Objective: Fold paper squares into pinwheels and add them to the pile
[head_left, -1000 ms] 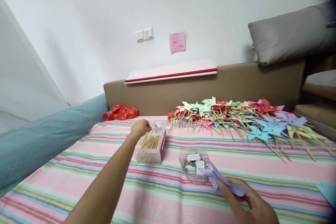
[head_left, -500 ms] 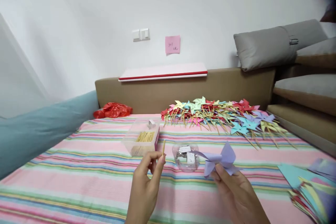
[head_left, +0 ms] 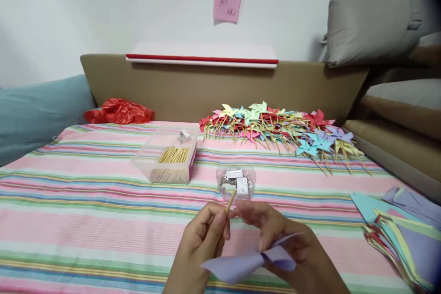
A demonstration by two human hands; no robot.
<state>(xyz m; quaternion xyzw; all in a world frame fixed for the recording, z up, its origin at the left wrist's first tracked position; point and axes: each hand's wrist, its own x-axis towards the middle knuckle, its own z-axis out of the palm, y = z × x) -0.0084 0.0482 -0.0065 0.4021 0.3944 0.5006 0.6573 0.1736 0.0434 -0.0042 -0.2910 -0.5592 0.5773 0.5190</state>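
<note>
Between the thumb and fingers of my left hand (head_left: 206, 234) a thin wooden stick (head_left: 231, 200) is pinched, its upper end tilting to the right. My right hand (head_left: 285, 239) grips a purple paper pinwheel (head_left: 237, 267), whose blades hang below the fingers. The fingertips of both hands come together near the stick; whether the right ones touch it I cannot tell. Just beyond them sits a clear round container (head_left: 236, 183) of small dark metal pieces with white labels. A clear plastic box (head_left: 148, 161) of wooden sticks (head_left: 174, 155) stands behind my left hand.
Many finished pinwheels (head_left: 272, 126) on sticks are heaped at the back right. Coloured paper sheets (head_left: 396, 234) lie stacked at the right. A red plastic bag (head_left: 120, 111) rests at the back left on the striped cloth (head_left: 86, 220). Grey cushions (head_left: 372, 30) are piled right.
My right hand has moved left and turned, bringing the pinwheel lower and close to my left hand. The stick now tilts to the right. The camera view has dipped downward.
</note>
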